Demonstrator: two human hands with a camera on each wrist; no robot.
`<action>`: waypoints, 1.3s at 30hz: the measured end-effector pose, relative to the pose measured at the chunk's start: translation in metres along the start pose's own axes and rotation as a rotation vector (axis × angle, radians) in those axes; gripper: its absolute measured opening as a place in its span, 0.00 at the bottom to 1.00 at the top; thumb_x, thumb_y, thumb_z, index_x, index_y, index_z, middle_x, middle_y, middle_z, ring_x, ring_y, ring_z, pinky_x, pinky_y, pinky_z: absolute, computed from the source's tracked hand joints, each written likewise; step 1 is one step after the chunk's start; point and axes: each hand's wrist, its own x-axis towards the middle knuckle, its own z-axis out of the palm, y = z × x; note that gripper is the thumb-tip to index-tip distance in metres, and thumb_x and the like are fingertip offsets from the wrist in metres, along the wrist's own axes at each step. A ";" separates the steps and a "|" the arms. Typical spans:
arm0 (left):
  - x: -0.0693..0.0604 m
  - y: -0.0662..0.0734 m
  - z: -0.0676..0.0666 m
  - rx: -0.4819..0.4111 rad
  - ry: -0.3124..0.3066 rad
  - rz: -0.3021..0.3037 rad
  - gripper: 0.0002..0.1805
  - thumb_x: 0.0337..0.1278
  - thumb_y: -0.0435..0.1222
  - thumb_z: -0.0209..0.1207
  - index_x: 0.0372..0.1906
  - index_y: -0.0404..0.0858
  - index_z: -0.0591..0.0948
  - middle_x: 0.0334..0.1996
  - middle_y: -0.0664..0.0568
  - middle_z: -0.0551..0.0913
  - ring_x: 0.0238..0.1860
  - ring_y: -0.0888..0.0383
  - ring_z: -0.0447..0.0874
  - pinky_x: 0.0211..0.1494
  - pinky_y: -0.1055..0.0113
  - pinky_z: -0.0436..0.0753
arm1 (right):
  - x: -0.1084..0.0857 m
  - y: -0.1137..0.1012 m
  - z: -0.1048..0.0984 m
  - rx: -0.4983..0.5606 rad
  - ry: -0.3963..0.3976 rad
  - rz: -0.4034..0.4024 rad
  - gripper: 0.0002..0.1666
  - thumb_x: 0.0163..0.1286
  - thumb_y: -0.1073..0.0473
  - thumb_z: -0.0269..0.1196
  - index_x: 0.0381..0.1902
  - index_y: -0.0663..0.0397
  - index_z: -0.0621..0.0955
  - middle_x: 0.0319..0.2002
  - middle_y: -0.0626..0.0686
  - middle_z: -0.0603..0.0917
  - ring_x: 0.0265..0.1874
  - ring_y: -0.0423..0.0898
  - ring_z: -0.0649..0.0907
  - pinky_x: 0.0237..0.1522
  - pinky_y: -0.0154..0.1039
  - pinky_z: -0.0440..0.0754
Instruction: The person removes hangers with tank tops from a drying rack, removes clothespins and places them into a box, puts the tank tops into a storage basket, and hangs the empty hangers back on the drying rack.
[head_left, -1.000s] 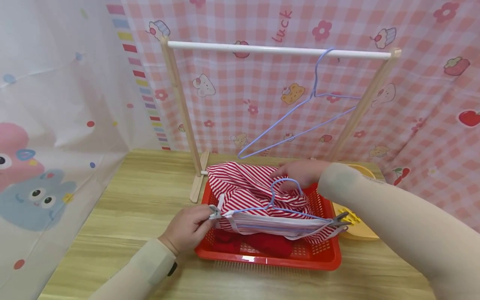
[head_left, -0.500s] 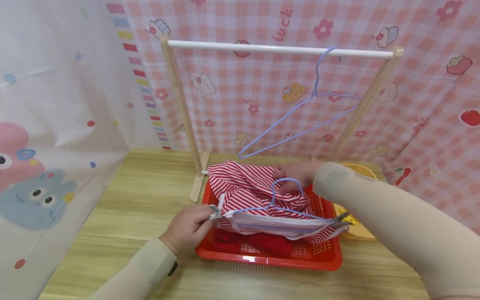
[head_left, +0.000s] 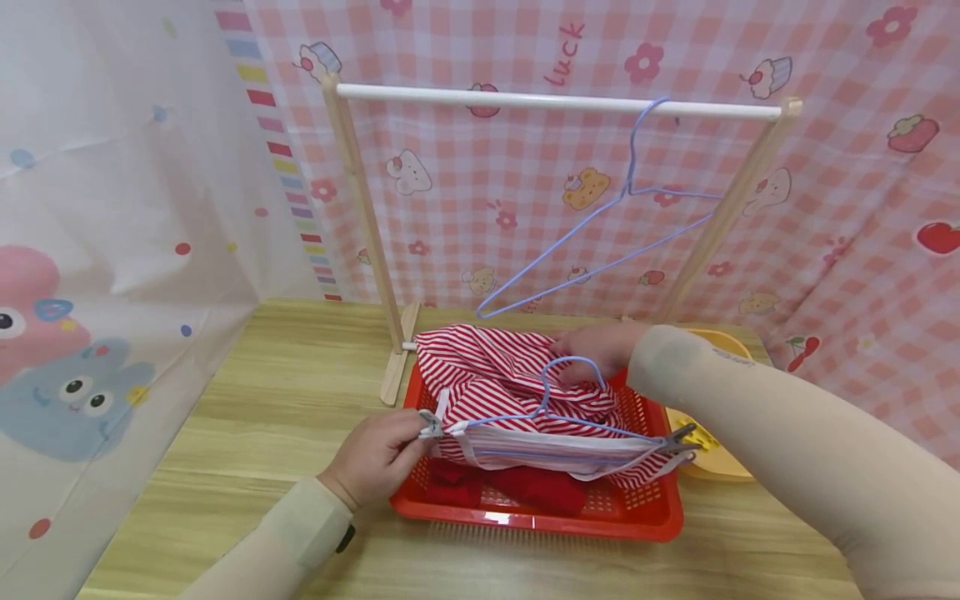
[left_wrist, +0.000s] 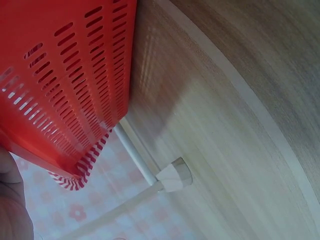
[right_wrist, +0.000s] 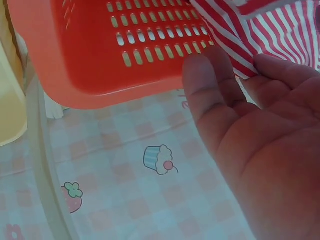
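Note:
A red-and-white striped garment (head_left: 487, 375) with a white band lies in and over a red plastic basket (head_left: 600, 527). Along the band runs a blue wire hanger (head_left: 547, 400), its hook standing up. My left hand (head_left: 378, 457) pinches a grey clothespin (head_left: 431, 424) at the left end of the band. Another grey clothespin (head_left: 678, 440) grips the right end. Behind the hook, my right hand (head_left: 600, 350) rests on the striped cloth, fingers loosely extended in the right wrist view, touching its edge. The left wrist view shows mostly the basket's outer wall (left_wrist: 75, 80); the clothespin is out of sight there.
Behind the basket stands a rack with a white rail (head_left: 487, 97) and wooden posts. A second blue hanger (head_left: 555, 242) hangs from it, bare. Dark red cloth (head_left: 536, 490) lies in the basket. Yellow clothespins (head_left: 697, 435) sit in a yellow container (head_left: 723, 468) at right.
My right hand has shifted very slightly over the striped cloth. The left hand, the clothespins and the hanger stay where they were.

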 end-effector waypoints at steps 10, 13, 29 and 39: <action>0.000 0.000 0.001 0.005 -0.007 -0.015 0.09 0.68 0.32 0.63 0.33 0.50 0.81 0.30 0.66 0.80 0.32 0.72 0.73 0.36 0.72 0.79 | -0.017 -0.003 -0.007 0.096 0.076 -0.002 0.22 0.79 0.52 0.57 0.64 0.54 0.84 0.59 0.55 0.88 0.61 0.56 0.85 0.69 0.56 0.77; 0.000 0.000 0.001 0.004 0.000 -0.005 0.09 0.68 0.31 0.63 0.33 0.50 0.81 0.30 0.66 0.80 0.32 0.72 0.74 0.36 0.72 0.80 | -0.022 -0.004 -0.009 0.163 0.093 0.004 0.21 0.80 0.52 0.58 0.61 0.54 0.86 0.54 0.52 0.91 0.52 0.49 0.87 0.64 0.50 0.81; 0.002 0.003 -0.001 0.010 -0.022 -0.044 0.09 0.70 0.34 0.62 0.33 0.51 0.81 0.30 0.67 0.80 0.33 0.72 0.74 0.38 0.71 0.81 | -0.044 -0.009 -0.015 0.297 0.094 0.037 0.23 0.75 0.48 0.63 0.18 0.45 0.79 0.16 0.38 0.68 0.18 0.37 0.67 0.25 0.35 0.67; 0.001 0.002 0.001 0.014 0.006 -0.015 0.09 0.68 0.32 0.63 0.32 0.50 0.81 0.30 0.66 0.80 0.33 0.72 0.74 0.37 0.71 0.80 | -0.051 -0.012 -0.012 0.309 0.080 0.070 0.19 0.70 0.49 0.64 0.20 0.49 0.84 0.17 0.37 0.75 0.19 0.37 0.69 0.26 0.36 0.70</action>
